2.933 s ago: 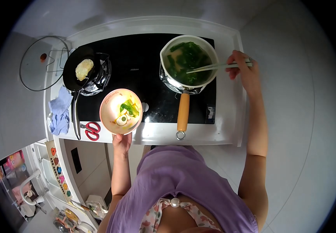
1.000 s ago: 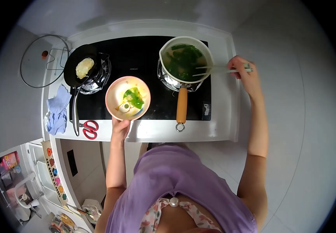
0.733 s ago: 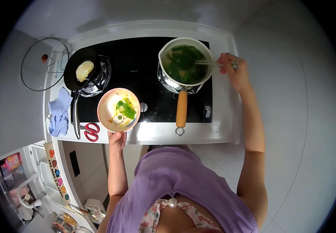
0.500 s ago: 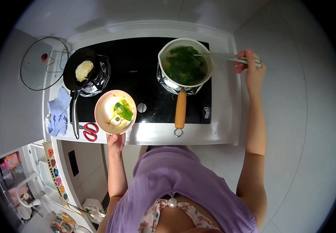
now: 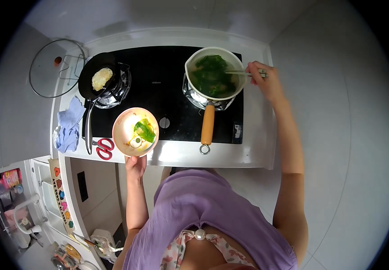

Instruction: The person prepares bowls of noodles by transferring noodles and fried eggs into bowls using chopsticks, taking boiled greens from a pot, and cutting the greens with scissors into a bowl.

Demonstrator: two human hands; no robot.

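Note:
My left hand [image 5: 136,166] grips a bowl [image 5: 121,130] by its near rim, holding it over the front edge of the stove. Inside the bowl lie some green leaves [image 5: 145,131] and a little liquid. My right hand [image 5: 264,81] is closed around a pair of chopsticks [image 5: 244,72], whose tips reach into the pot. That white saucepan [image 5: 188,72] has a wooden handle [image 5: 208,123] pointing toward me and sits on the right burner. Dark leafy greens [image 5: 212,74] float in its liquid.
A small black frying pan [image 5: 86,83] with a fried egg [image 5: 102,79] rests on the left burner. Beside it are a glass lid [image 5: 46,74] in a rack, a blue cloth [image 5: 70,126] and red-handled scissors [image 5: 105,149]. The stove [image 5: 158,67] has a raised back edge.
My right hand has moved left, toward the saucepan, and the chopsticks reach further into it. My left hand still holds the bowl in nearly the same place. The view has shifted slightly.

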